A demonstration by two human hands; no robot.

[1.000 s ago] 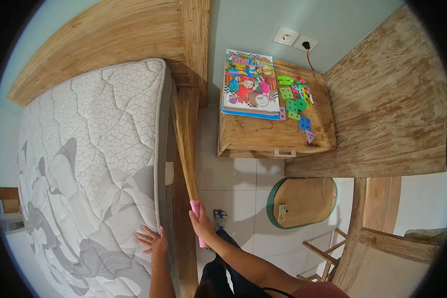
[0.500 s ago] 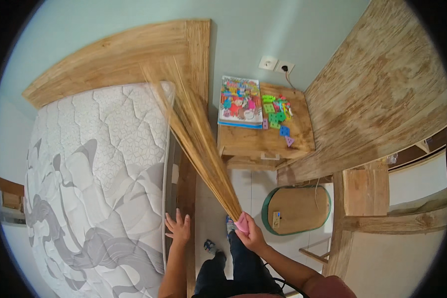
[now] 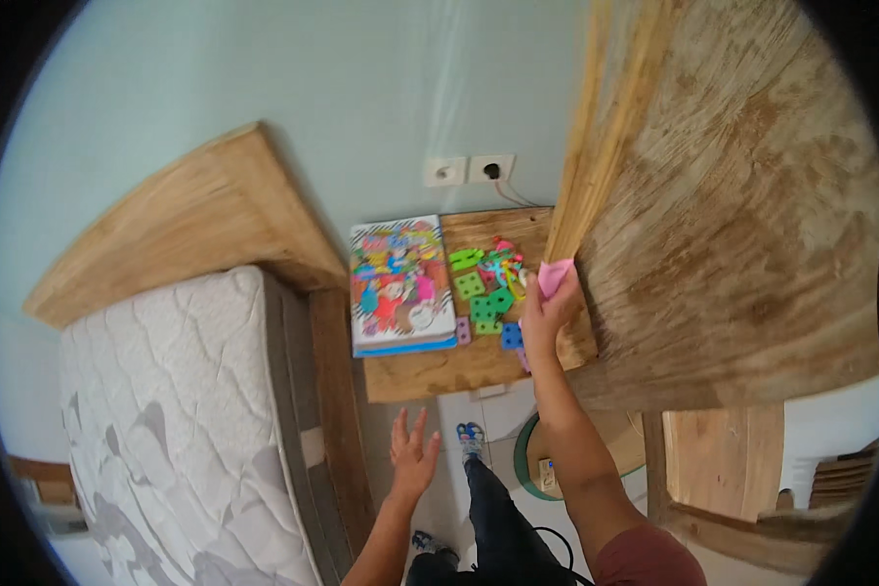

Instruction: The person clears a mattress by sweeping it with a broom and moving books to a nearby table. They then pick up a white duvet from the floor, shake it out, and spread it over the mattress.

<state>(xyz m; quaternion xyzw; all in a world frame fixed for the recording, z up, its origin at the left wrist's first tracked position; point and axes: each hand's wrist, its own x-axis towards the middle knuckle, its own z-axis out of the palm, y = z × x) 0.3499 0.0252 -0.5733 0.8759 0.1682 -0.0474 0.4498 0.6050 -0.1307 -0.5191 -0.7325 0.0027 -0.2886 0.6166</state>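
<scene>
A stick broom [image 3: 584, 186] of long thin yellowish sticks rises toward the wall, its upper ends past the top edge of the view. My right hand [image 3: 552, 305] is closed around its pink wrapped base, over the right side of the wooden nightstand [image 3: 410, 379]. Under and beside that hand lie several colourful foam-like toy pieces [image 3: 486, 305], some of them hidden by it. Stacked magazines [image 3: 400, 283] with a bright cover lie on the nightstand's left half. My left hand [image 3: 415, 454] hangs in front of the nightstand with fingers spread, holding nothing.
A bare mattress [image 3: 176, 391] on a wooden bed frame [image 3: 347, 430] stands at the left. Wall sockets [image 3: 469, 170] with a plugged-in cord sit behind the nightstand. A large wooden panel [image 3: 732, 215] rises at the right. A green-rimmed oval object [image 3: 596, 439] lies on the floor below.
My right hand has carried the broom from beside the mattress up and right, over the nightstand, swinging its sticks toward the right panel. My left hand has moved right, away from the mattress edge.
</scene>
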